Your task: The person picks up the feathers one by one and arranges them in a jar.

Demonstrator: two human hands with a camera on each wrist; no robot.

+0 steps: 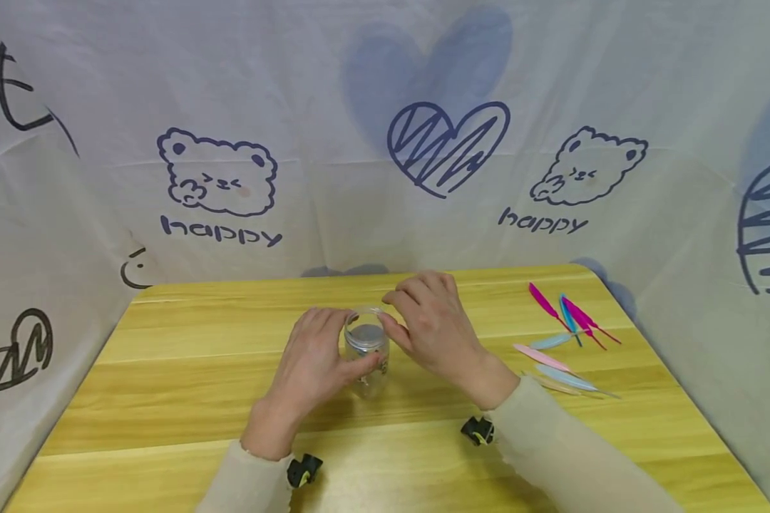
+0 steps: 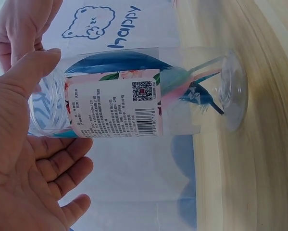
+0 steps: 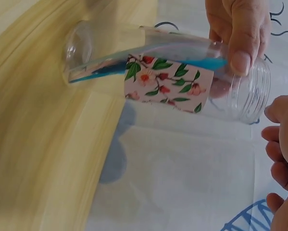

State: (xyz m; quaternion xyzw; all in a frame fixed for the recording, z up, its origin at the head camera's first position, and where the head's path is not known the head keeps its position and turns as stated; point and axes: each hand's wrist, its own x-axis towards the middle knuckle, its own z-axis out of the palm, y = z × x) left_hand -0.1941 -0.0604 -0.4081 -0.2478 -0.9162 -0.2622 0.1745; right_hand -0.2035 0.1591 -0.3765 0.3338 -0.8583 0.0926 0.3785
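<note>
A clear jar stands upright on the wooden table between both hands. My left hand grips it near the top, thumb across the near side and fingers round the far side. A white label with print and a barcode shows in the left wrist view; its flowered side shows in the right wrist view. Inside lie a dark blue feather and some teal and pink ones. My right hand is beside the threaded mouth, thumb near the rim, fingers loosely bent with nothing seen in them.
Several loose feathers lie on the table's right side, among them a magenta feather, a pink feather and a pale blue feather. A printed white cloth hangs behind the table and along its sides.
</note>
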